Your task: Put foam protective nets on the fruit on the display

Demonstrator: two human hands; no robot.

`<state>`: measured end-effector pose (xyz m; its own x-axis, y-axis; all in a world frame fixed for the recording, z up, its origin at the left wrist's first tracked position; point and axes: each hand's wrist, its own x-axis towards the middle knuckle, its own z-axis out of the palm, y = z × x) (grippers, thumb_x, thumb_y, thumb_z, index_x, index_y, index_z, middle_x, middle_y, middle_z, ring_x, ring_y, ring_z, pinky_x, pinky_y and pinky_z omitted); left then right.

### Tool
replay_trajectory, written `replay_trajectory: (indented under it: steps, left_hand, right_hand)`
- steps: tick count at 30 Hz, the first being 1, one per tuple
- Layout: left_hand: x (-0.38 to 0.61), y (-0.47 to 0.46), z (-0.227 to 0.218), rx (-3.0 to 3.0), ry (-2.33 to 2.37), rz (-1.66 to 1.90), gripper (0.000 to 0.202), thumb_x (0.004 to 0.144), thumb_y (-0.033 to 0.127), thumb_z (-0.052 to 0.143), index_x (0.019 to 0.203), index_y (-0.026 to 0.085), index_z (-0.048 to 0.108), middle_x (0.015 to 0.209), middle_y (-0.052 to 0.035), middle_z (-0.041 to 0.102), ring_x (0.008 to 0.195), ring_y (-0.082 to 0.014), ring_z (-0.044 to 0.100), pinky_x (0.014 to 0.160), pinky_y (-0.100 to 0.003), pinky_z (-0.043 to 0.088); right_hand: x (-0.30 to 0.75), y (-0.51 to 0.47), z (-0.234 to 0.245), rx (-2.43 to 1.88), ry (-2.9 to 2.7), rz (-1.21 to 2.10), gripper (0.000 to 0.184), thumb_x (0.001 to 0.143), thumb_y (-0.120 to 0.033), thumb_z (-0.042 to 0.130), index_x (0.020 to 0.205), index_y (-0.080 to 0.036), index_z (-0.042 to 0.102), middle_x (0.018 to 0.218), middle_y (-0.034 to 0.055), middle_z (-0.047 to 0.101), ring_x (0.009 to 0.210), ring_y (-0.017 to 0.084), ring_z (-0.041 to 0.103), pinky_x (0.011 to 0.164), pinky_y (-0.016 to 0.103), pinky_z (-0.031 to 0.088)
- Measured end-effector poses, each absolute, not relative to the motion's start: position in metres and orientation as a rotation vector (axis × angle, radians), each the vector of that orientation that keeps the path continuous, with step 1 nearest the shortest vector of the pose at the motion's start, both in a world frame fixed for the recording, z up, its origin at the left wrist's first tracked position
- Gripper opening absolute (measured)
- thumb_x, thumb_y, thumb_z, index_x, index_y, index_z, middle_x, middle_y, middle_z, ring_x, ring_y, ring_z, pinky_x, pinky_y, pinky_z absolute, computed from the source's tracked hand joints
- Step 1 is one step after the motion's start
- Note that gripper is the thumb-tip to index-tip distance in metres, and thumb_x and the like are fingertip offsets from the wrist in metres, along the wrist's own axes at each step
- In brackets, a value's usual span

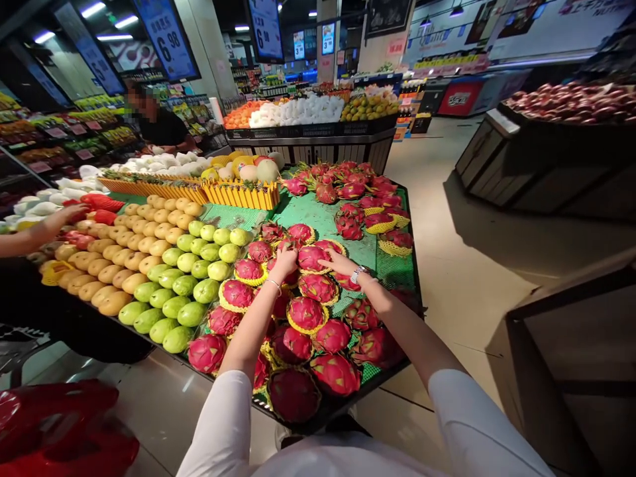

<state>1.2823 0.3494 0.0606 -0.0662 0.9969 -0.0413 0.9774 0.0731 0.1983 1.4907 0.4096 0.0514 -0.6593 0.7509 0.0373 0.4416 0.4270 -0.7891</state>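
Note:
Many red dragon fruits, several in yellow foam nets, lie on the green mat (293, 215) of a display table. My left hand (284, 262) curls its fingers on a dragon fruit near the middle of the group; its fingertips partly hide that fruit. Just to its right, my right hand (342, 265), with a watch (358, 273) at the wrist, grips the right side of a netted dragon fruit (312, 258). Close below that one lies another netted dragon fruit (318, 288). My forearms cover part of the nearer fruits.
Green pear-like fruits (185, 285) and tan pears (130, 246) stand in rows on the left. Behind is a yellow-fenced section with melons (248, 173). A person's arm (44, 228) reaches in from the left; another person (159, 122) stands farther back. A red basket (59, 424) is at lower left.

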Motion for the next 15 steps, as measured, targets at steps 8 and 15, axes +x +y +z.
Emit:
replay_trajectory:
  steps: [8,15]
  left_hand:
    - [1.282,0.35,0.069,2.186,2.005,0.04,0.1,0.064,0.033,0.077,0.147,0.017,0.022,0.146,-0.0236,0.036,0.138,-0.041,0.03,0.11,-0.058,0.025]
    - [1.282,0.355,0.073,2.337,1.856,0.033,0.096,0.066,0.029,0.076,0.145,0.015,0.024,0.137,-0.0199,0.046,0.13,-0.0348,0.042,0.115,-0.054,0.019]
  right_hand:
    - [1.482,0.428,0.048,-1.065,-2.321,0.978,0.034,0.094,-0.038,0.056,0.119,-0.015,0.057,0.12,0.0084,0.059,0.105,0.022,0.06,0.091,0.043,0.051]
    - [1.507,0.449,0.047,-1.185,-2.376,0.715,0.051,0.088,-0.011,0.049,0.138,-0.021,0.047,0.141,0.0161,0.043,0.135,0.033,0.033,0.111,0.054,0.027]
